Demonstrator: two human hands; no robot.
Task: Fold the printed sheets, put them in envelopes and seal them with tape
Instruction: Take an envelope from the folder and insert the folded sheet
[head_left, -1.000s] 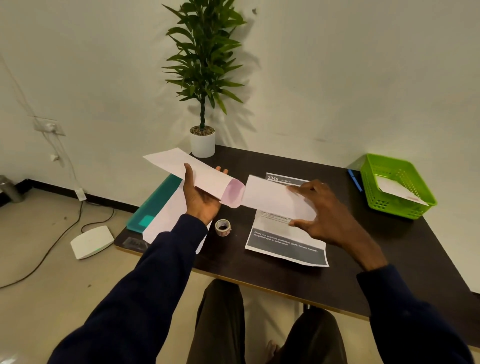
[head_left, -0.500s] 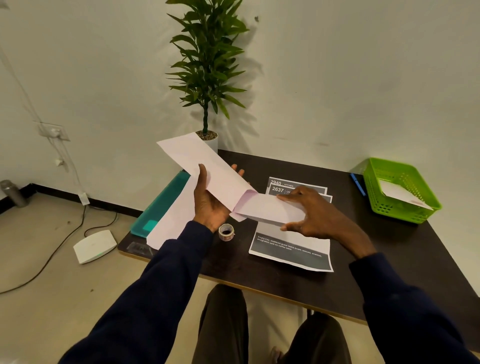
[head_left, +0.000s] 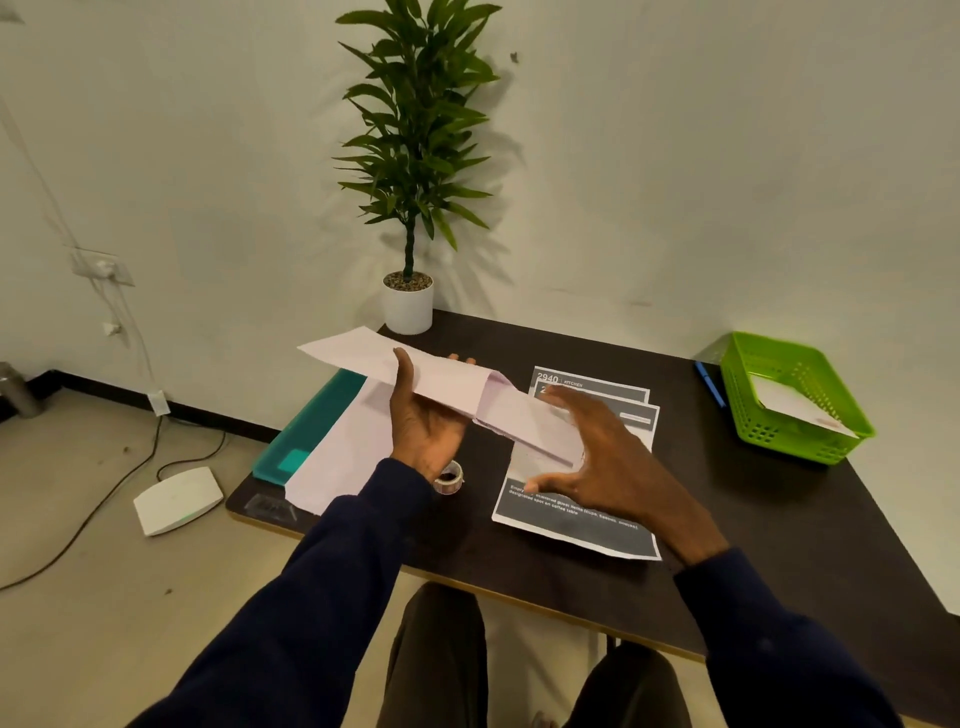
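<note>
My left hand holds a long pale envelope above the table, its open end pointing right. A folded white sheet sticks partly out of that open end. My right hand grips the sheet's right end between thumb and fingers. Under my right hand lie printed sheets with dark grey bands. A small roll of tape stands on the table by my left wrist. More pale envelopes lie at the table's left edge.
A teal tray sits under the envelope stack at the left edge. A potted plant stands at the back. A green basket with a sealed envelope is at the right, a blue pen beside it. The dark table reaches my knees.
The folded sheet has gone from outside the envelope's mouth to partly inside it. My right hand has slid left and lower along the sheet, and the envelope has levelled out.
</note>
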